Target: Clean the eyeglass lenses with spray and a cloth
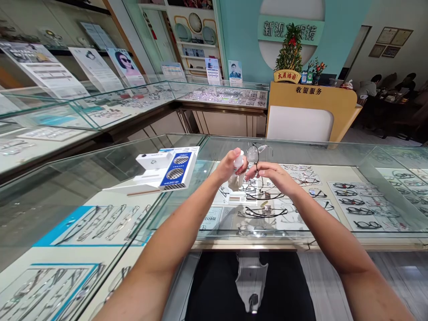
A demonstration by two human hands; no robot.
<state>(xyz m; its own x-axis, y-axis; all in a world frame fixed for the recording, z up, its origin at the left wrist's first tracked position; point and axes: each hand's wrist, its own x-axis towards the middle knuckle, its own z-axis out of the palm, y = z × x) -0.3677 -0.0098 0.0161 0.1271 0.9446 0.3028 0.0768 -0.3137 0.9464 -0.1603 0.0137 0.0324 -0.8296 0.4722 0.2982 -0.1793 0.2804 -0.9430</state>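
Note:
In the head view, my left hand [230, 165] is wrapped round a small spray bottle [238, 161] with a white top. A cloudy, translucent body shows below my fingers. Just to its right, my right hand [269, 173] pinches a pair of eyeglasses [253, 154] by its dark frame. One round lens stands upright facing the bottle, and a small white tag hangs near the other lens. Both hands are above the glass display counter [217, 145]. Beneath the glass lie several dark-framed eyeglasses [264, 212].
A blue and white box display [175, 170] rests on the counter glass at left. Trays of eyeglasses [357, 200] fill the case to the right. More glass cases [224, 96] run along the back and left. A wooden cashier desk [301, 104] stands behind; people sit far right.

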